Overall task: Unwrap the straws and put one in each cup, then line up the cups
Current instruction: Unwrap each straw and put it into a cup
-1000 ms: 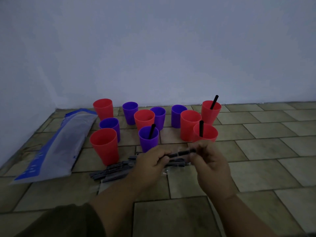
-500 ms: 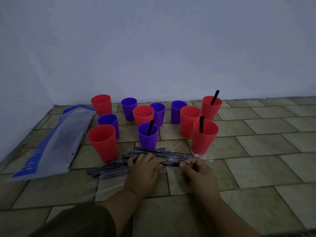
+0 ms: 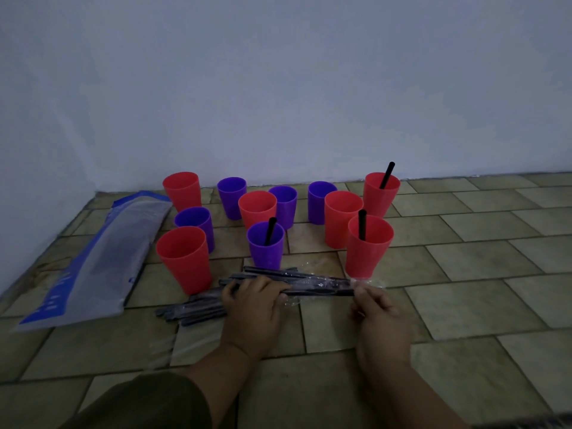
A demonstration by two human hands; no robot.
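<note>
Several red and purple cups stand in a cluster on the tiled floor. Three hold a black straw: a purple cup (image 3: 266,246), a near red cup (image 3: 368,246) and a far red cup (image 3: 381,193). A pile of wrapped black straws (image 3: 198,308) lies in front of the cups. My left hand (image 3: 252,308) grips one wrapped straw (image 3: 318,286) low over the floor. My right hand (image 3: 376,311) pinches the clear wrapper at that straw's right end, just below the near red cup.
A long blue and clear plastic bag (image 3: 93,264) lies at the left by the wall corner. A loose clear wrapper (image 3: 167,348) lies on the tiles near my left forearm. A pale wall rises right behind the cups.
Both hands came down from in front of the cups to just above the floor. My right hand slid rightward along the wrapped straw to its end.
</note>
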